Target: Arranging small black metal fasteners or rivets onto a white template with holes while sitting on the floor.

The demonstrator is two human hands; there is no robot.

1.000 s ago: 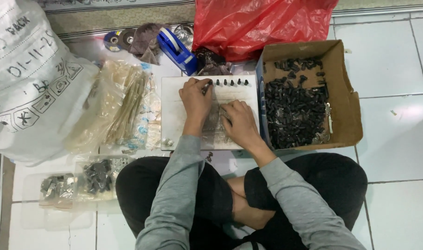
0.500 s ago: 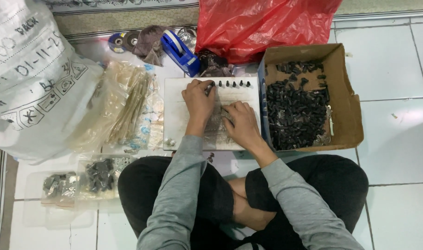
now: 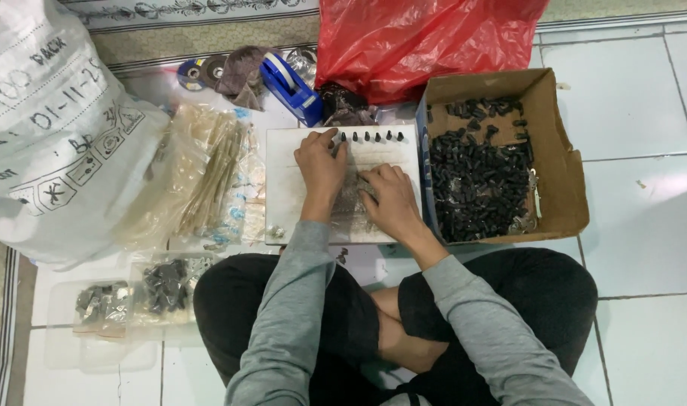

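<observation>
Under both hands lies a white board [image 3: 291, 195]; the left hand [image 3: 321, 167] and right hand [image 3: 388, 199] press a clear bag [image 3: 349, 207], its contents hard to make out, grip unclear. Black pegs [image 3: 370, 137] line up just beyond the fingertips.

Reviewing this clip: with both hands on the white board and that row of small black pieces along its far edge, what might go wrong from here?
1. The left hand lies close to the row of small black pieces at the white board's far edge; a nudge might topple them.
2. The right hand presses a clear plastic bag that may slip.
3. The cardboard box of loose black parts abuts the board; pieces could mix.
</observation>
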